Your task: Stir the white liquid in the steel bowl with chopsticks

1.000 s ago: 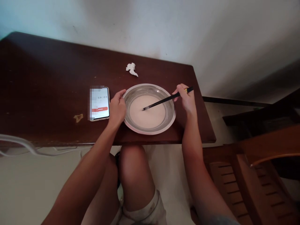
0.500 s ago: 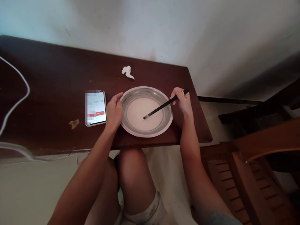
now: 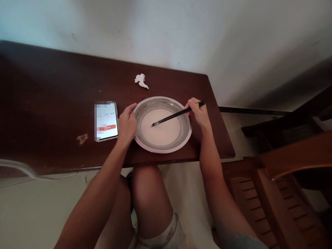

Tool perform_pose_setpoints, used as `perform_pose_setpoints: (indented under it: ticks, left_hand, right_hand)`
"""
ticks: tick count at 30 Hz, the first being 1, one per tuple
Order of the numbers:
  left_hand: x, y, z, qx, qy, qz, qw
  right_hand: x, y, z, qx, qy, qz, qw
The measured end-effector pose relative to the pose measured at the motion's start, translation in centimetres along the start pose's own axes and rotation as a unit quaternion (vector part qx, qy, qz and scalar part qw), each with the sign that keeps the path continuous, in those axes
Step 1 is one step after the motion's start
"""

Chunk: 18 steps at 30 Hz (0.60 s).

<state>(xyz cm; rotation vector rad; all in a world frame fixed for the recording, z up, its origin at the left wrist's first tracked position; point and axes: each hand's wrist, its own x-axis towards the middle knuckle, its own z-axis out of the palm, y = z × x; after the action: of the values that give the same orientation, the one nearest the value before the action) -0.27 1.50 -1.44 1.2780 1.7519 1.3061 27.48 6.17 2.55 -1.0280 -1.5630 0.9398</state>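
- Two hands are at work on one metal bowl (image 3: 163, 125), which sits on the dark wooden worktop (image 3: 52, 103) near its front edge, right of centre.
- Left hand (image 3: 127, 123): its grip is curled around the bowl's left rim, thumb over the lip and fingers beneath or beside it, bracing the bowl.
- Right hand (image 3: 197, 113): its grip is closed on the upper end of a pair of black chopsticks (image 3: 176, 114), which slant down and leftward over the right rim.
- Chopstick tips are dipped into the white liquid (image 3: 160, 129) that fills the bowl's bottom, left of its middle.
- Judged from this, the step in hand is stirring the liquid, with the bowl steadied against the motion.
- Any next move calls for tips kept low in the shallow pool and clear of the sloping wall, and for the left-hand brace kept firm so nothing slops over.
- Just left of the bracing hand lies a phone (image 3: 106, 121), screen lit; a crumpled tissue (image 3: 141, 80) rests behind the bowl, well apart.
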Motion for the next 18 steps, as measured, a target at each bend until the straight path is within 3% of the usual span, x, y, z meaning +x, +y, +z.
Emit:
perform_pose_setpoints:
  ticks: [4, 10, 15, 18]
  left_hand:
    - [-0.10, -0.08, 0.01, -0.002, -0.001, 0.001, 1.000]
    - [-0.45, 0.38, -0.07, 0.009, 0.007, 0.002, 1.000]
    - [-0.73, 0.58, -0.14, 0.020, 0.014, 0.003, 1.000]
    - [-0.74, 0.57, -0.08, 0.020, 0.011, 0.003, 1.000]
  right_hand:
    - [0.04, 0.29, -0.45, 0.019, 0.056, -0.014, 0.998]
    - [-0.13, 0.07, 0.13, 0.012, -0.023, 0.008, 1.000]
    - [-0.07, 0.13, -0.37, 0.006, 0.070, -0.007, 0.997]
    - [-0.20, 0.09, -0.14, 0.016, 0.008, 0.002, 1.000]
